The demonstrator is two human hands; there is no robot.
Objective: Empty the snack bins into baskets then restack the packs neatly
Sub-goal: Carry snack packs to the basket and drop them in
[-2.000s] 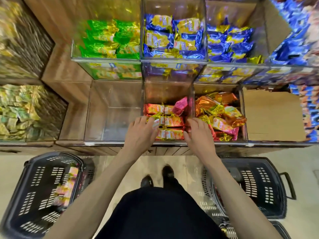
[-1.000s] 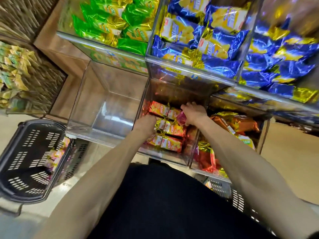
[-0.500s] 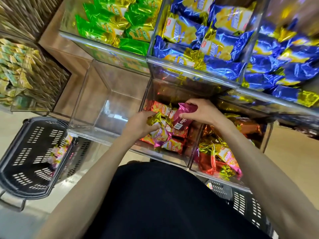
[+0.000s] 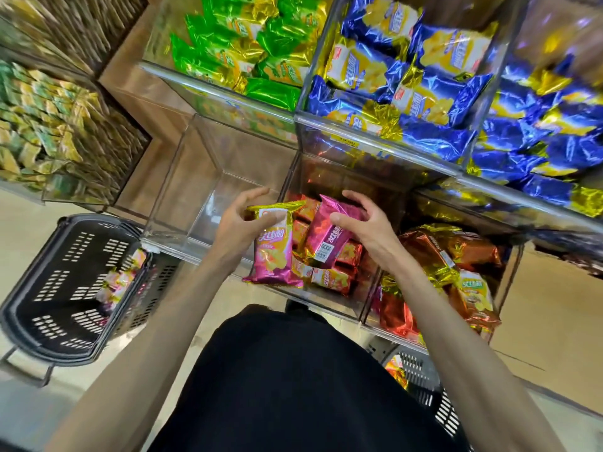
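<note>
My left hand (image 4: 239, 223) pinches the top of a pink and yellow snack pack (image 4: 273, 252), which hangs upright over the front of the middle clear bin (image 4: 326, 308). My right hand (image 4: 362, 223) grips a second magenta pack (image 4: 332, 230), back side up, above the bin. Several small orange-pink packs (image 4: 332, 278) lie in the bin beneath both hands. A black basket (image 4: 58, 288) on the floor at the left holds a few pink packs (image 4: 117, 282).
An empty clear bin (image 4: 208, 187) stands left of the middle one. The right bin holds orange foil packs (image 4: 450, 256). The upper shelf carries green packs (image 4: 248, 44) and blue packs (image 4: 408, 76). A second black basket (image 4: 424, 386) sits below right.
Both hands reached into the middle bin, each took hold of a pink pack, and lifted the packs up and toward me. The camera leaned closer over the shelf.
</note>
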